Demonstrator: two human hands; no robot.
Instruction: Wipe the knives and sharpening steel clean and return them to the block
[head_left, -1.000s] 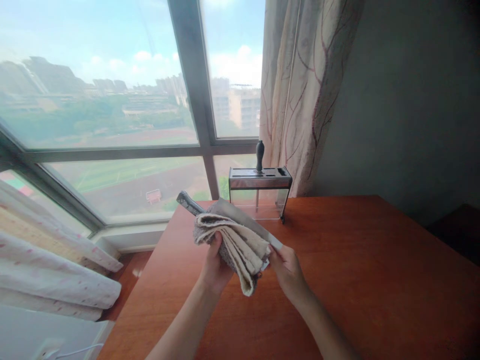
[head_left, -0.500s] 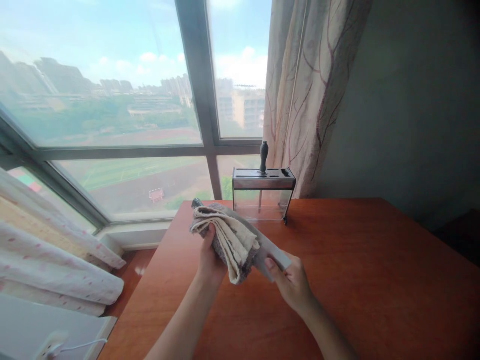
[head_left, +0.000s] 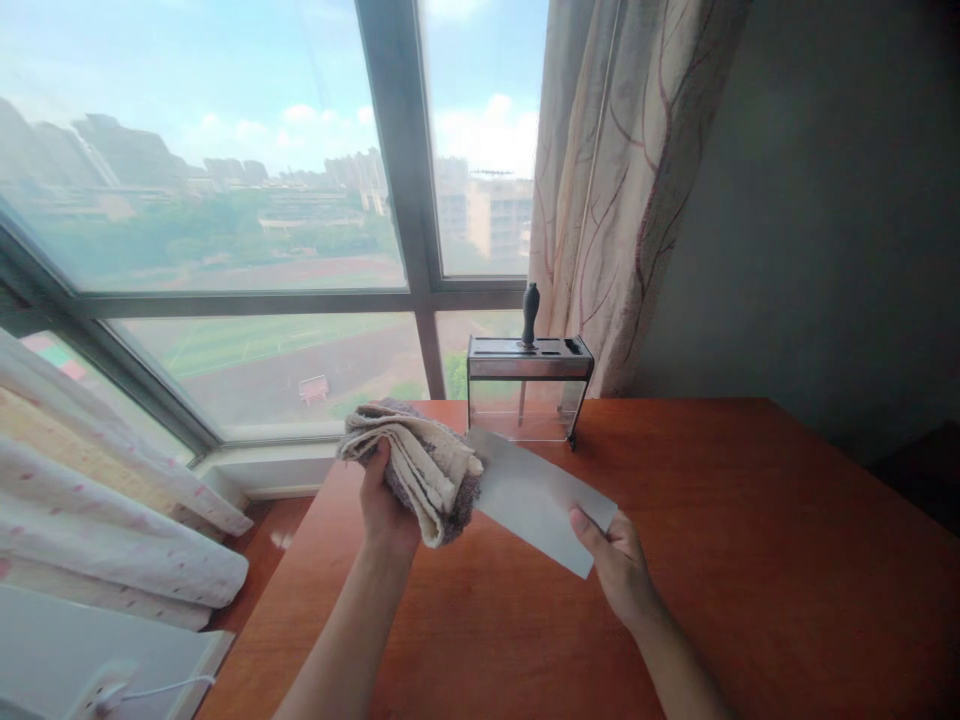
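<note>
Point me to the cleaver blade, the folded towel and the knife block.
cleaver blade (head_left: 534, 497), head view, middle of the bare flat side.
folded towel (head_left: 420, 462), head view, on the layered folds above the left hand.
knife block (head_left: 527, 357), head view, on its metal top band.

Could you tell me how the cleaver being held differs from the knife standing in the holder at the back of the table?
The cleaver lies tilted above the table, gripped by the right hand; the knife stands upright in the holder. The cleaver's broad grey blade is exposed, its handle end hidden under the towel in the left hand; the knife shows mainly its dark handle. Neither rests directly on the table.
</note>
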